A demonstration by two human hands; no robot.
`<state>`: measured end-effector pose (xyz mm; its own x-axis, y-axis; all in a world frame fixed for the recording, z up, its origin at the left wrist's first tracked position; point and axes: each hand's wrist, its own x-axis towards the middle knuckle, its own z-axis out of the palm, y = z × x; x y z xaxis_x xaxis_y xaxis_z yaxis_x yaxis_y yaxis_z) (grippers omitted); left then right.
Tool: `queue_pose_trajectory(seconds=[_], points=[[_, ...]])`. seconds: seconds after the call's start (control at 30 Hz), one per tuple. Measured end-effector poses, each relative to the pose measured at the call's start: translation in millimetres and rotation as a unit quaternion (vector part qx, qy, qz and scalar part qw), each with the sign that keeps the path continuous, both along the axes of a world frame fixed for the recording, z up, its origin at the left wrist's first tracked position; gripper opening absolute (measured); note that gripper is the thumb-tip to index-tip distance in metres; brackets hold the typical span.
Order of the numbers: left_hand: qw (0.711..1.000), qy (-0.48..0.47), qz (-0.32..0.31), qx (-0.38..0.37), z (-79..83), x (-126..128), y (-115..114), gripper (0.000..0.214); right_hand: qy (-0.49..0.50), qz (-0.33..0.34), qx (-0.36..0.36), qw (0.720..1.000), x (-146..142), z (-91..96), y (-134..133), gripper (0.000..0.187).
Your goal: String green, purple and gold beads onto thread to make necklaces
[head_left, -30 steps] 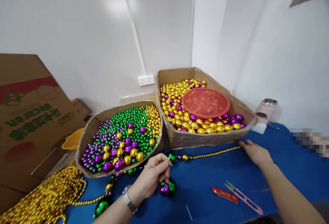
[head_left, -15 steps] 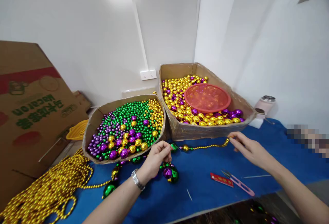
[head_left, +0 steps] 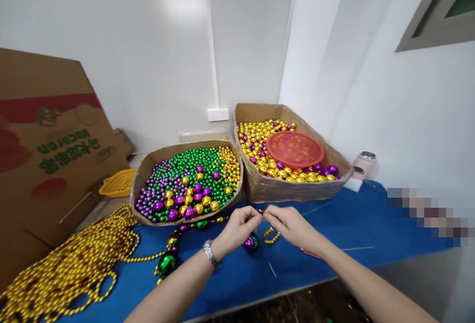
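Observation:
My left hand [head_left: 241,226], with a metal watch on its wrist, pinches a bead string at the middle of the table. The fingertips of my right hand [head_left: 293,224] are closed on the same string, meeting those of my left; the exact point they grip is too small to make out. A short loop of gold beads [head_left: 271,236] hangs below my right fingers. Under my left hand lie large purple and green balls [head_left: 251,242]. A bead garland with a big green ball [head_left: 167,263] runs along the table on the left.
A cardboard box [head_left: 148,162] holds small green, purple and gold beads. Behind it, a larger box [head_left: 293,194] contains bigger balls and a red basket [head_left: 295,149]. Gold bead strands [head_left: 77,263] are heaped at left. A red packet [head_left: 309,253] lies partly under my right arm.
My right hand has moved left to meet my left hand, and the stretched gold strand now hangs in a loop. My right forearm now covers the pink thread snips. The view has shifted slightly.

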<state>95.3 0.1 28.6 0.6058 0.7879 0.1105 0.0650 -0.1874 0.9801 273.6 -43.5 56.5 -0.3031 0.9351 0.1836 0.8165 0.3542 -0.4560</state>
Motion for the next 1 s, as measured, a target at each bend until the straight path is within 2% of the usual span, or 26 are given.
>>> queue_pose_trajectory(seconds=[0.1,0.2,0.3,0.37,0.47,0.57,0.73,0.87,1.0], points=[[0.999,-0.010,-0.027,-0.037,-7.3,-7.6,-1.4,0.027,-0.006,-0.018,0.009,1.000,2.4,0.0,-0.5,0.036],[0.998,-0.022,-0.001,-0.060,-14.2,-10.1,1.7,0.026,-0.013,-0.024,0.009,1.000,6.7,10.4,-6.8,0.031],[0.995,-0.045,0.053,-0.073,-15.9,-6.3,6.6,0.024,-0.016,0.012,-0.009,1.000,7.2,28.2,-16.4,0.028],[0.995,-0.044,0.055,-0.069,-14.0,-1.9,8.6,0.024,-0.020,0.055,-0.023,0.998,4.6,39.8,-20.4,0.035],[0.999,-0.021,0.010,-0.035,-8.8,4.5,7.9,0.026,-0.055,0.093,-0.019,0.994,-1.8,50.0,-17.9,0.040],[0.998,-0.003,-0.058,0.005,-3.0,7.8,4.2,0.027,-0.112,0.088,-0.008,0.990,-8.1,51.1,-8.4,0.038],[0.993,-0.008,-0.118,-0.012,1.7,5.2,-0.9,0.023,-0.138,0.090,-0.021,0.986,-14.2,46.5,4.2,0.033],[0.994,0.004,-0.105,0.010,-3.6,2.7,-0.1,0.025,-0.138,0.122,-0.045,0.982,-9.5,50.0,12.2,0.030],[0.988,0.079,-0.086,0.104,-10.4,3.7,4.0,0.029,-0.137,0.142,-0.036,0.980,-5.2,78.5,32.5,0.029]])
